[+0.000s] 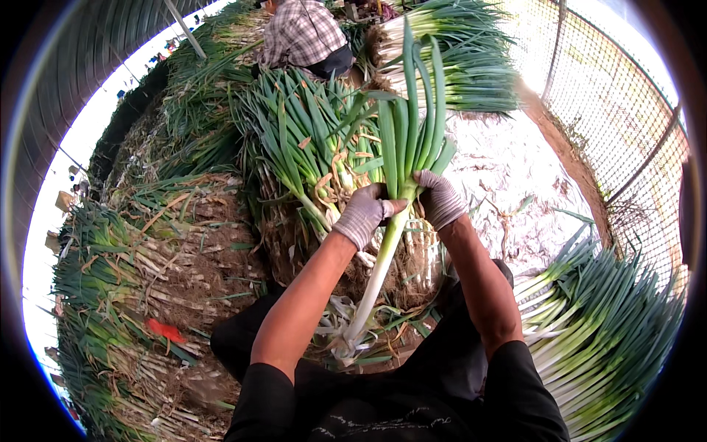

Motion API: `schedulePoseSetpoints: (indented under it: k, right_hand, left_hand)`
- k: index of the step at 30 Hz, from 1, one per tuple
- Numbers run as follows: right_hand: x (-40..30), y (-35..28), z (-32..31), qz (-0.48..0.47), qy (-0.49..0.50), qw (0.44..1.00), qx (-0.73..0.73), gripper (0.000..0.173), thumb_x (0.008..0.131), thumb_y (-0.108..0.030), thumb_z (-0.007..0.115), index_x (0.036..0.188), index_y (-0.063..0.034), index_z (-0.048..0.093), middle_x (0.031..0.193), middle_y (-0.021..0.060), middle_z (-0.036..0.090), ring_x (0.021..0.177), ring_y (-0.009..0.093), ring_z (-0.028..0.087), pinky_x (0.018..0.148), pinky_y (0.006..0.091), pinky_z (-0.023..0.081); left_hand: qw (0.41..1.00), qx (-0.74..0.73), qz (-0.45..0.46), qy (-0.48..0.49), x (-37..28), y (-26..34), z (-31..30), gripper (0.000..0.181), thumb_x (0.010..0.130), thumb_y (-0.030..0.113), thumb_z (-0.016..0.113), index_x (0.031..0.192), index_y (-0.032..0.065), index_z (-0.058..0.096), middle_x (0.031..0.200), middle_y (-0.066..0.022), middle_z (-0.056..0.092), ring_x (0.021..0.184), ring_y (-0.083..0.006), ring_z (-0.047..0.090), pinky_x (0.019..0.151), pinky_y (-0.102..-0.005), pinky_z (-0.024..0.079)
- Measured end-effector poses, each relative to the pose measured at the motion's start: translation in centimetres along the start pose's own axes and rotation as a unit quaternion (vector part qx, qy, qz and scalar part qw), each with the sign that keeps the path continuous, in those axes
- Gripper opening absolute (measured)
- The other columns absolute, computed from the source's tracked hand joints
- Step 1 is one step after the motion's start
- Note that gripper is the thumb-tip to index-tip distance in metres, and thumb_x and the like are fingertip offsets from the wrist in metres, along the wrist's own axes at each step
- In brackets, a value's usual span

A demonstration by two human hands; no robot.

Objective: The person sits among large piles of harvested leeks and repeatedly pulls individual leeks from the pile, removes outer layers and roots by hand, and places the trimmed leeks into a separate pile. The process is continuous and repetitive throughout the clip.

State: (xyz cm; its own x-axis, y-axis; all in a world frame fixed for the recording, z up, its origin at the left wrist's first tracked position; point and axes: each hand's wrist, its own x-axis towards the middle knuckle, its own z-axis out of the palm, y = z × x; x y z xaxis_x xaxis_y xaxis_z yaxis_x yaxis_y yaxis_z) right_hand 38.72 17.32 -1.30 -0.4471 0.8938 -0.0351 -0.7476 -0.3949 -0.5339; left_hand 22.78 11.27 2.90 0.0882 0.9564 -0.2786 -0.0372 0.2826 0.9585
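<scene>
Both my hands wear striped knit gloves with bare fingertips. They hold one large green onion (382, 265) between my knees, its green leaves pointing up and away, its white stalk slanting down toward me. My left hand (367, 212) grips it from the left where the leaves meet the stalk, thumb across the front. From the right, my right hand (440, 198) holds the base of the leaves. The root end rests among pale peeled skins (345, 320) on the ground. Just beyond my hands lies a heap of untrimmed green onions (301, 132) with brown, dry leaves.
Soil-covered onions (182, 287) are piled at left, with a red scrap (165, 330) on them. Clean onions (596, 331) lie at lower right, more (464, 72) at the top. A pale sheet (513, 171) runs beside a mesh fence (613, 110). A person in a checked shirt (306, 36) sits ahead.
</scene>
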Motion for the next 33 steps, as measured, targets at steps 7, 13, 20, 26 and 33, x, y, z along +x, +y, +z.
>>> schedulePoseSetpoints:
  k: [7,13,20,26,33]
  right_hand:
    - [-0.3,2.0,2.2,-0.061,0.047,0.994,-0.079,0.026,0.075,-0.001,0.064,0.101,0.002,0.058,0.085,0.0104,0.062,0.075,0.021,0.062,0.07,0.0324,0.053]
    - [0.7,2.6,0.9,-0.037,0.117,0.989,-0.085,0.013,0.073,-0.008,0.066,0.08,-0.0001,0.059,0.067,0.0068,0.058,0.056,0.018,0.056,0.053,0.0289,0.049]
    - [1.9,-0.1,-1.6,-0.053,0.095,0.994,-0.011,0.032,0.072,-0.017,0.067,0.097,0.0,0.056,0.079,0.0112,0.06,0.066,0.024,0.061,0.066,0.0353,0.056]
    - [2.7,-3.7,-3.6,-0.093,0.04,0.995,0.019,0.044,0.068,-0.015,0.067,0.104,0.0072,0.055,0.087,0.0179,0.064,0.072,0.029,0.064,0.068,0.0375,0.057]
    - [1.7,-7.1,-3.3,-0.222,0.116,0.967,-0.038,0.038,0.07,-0.018,0.058,0.102,0.004,0.054,0.082,0.0142,0.062,0.068,0.025,0.06,0.061,0.0367,0.054]
  left_hand:
    - [0.994,-0.034,0.1,0.008,-0.6,-2.5,-1.8,0.033,0.074,0.001,0.074,0.104,-0.0025,0.059,0.091,-0.0081,0.064,0.082,-0.0188,0.061,0.075,-0.0317,0.052]
    - [0.951,0.147,0.254,0.097,-2.8,-3.4,-2.0,0.02,0.074,-0.002,0.071,0.09,0.0015,0.058,0.086,-0.0097,0.065,0.079,-0.0173,0.063,0.072,-0.0325,0.054]
    - [0.949,0.158,0.269,-0.049,-8.8,-4.3,-3.3,0.022,0.079,0.013,0.074,0.082,0.0074,0.053,0.08,-0.0075,0.066,0.074,-0.0123,0.062,0.068,-0.0278,0.052]
    - [0.946,0.292,0.106,-0.097,-15.8,-9.8,-5.7,0.02,0.073,0.016,0.077,0.082,0.0095,0.06,0.079,0.0007,0.061,0.073,-0.0095,0.058,0.065,-0.0266,0.048]
    - [0.755,0.615,-0.122,-0.19,-19.8,-21.8,-10.2,0.034,0.075,0.026,0.066,0.099,0.0024,0.063,0.093,-0.0166,0.066,0.092,-0.0315,0.064,0.077,-0.0409,0.05]
